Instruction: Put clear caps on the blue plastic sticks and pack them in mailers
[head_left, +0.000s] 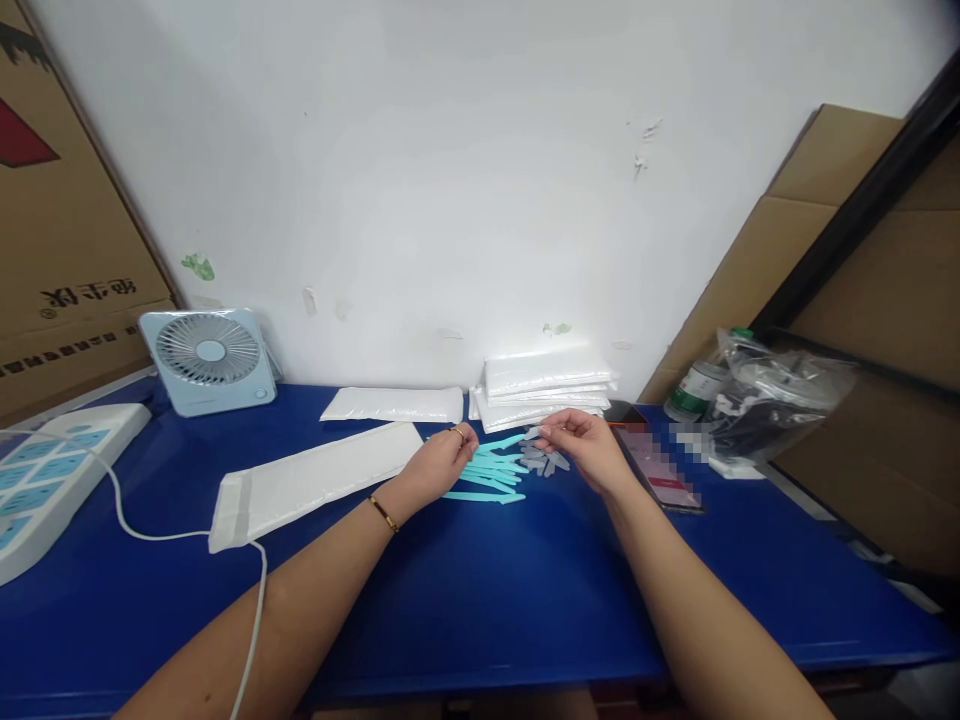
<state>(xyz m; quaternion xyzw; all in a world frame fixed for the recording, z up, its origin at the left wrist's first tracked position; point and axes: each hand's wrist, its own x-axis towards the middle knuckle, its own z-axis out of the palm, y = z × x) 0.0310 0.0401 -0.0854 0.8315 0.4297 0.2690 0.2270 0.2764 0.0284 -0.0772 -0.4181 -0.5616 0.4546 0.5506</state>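
**Both hands in the strip pile**

Your left hand (439,462) sits on the teal strips (491,472), fingers curled over their near ends; whether it pinches one, I cannot tell. Your right hand (585,445) pinches a small grey piece (531,433) just above the grey pile (544,460), mid-table on the blue table (480,600). It looks like picking and sorting. A white padded envelope (315,482) lies left; any next pick calls for a fine fingertip pinch on one piece only.
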